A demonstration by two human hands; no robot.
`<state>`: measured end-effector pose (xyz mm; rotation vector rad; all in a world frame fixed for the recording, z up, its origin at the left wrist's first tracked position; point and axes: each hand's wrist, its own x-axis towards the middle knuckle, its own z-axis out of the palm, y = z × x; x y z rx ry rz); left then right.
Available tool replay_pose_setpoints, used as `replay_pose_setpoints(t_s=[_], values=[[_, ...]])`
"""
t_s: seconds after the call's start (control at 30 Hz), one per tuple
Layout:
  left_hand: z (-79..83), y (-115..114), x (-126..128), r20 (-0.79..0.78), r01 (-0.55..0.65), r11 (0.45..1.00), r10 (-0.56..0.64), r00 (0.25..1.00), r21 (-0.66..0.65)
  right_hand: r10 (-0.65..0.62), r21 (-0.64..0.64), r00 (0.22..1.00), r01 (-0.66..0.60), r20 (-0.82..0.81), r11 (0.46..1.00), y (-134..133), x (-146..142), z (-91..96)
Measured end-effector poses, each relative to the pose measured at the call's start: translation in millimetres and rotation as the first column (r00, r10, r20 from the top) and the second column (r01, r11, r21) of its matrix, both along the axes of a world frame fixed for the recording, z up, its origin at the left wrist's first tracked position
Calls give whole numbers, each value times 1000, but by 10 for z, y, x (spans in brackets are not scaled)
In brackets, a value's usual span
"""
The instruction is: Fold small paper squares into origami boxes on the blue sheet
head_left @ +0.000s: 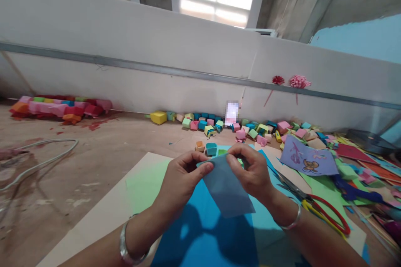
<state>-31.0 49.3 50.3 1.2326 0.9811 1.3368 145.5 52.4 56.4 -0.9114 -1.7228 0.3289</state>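
A greyish-blue sheet of paper hangs tilted between my two hands above larger sheets. My left hand pinches its upper left edge between thumb and fingers. At its upper right edge my right hand is closed, thumb against the fingers. A bright blue sheet lies beneath, with the shadow of my hands on it. Just beyond my fingers stand a small teal paper box and an orange one. Scissors with red and yellow handles lie right of my right hand.
Many small folded paper boxes line the wall. A pink and red paper cluster lies at far left, near a pale cable. To the right are a purple decorated paper piece, a dark blue glue gun and coloured scraps.
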Motion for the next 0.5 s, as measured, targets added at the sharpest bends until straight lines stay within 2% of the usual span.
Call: replay_pose_setpoints(t_s=[0.2,0.33,0.5], values=[[31,56,-43,73,-6,1000,7,997,-22,-36,-88,993,26,-115,996,61,30,-25],[43,90,-60,120,-48,999,46,992,18,-45,-119,983,24,-178,993,69,22,-49],[21,140,-83,88,-35,999,32,996,36,-72,-112,976,50,-205,992,80,2,-78]])
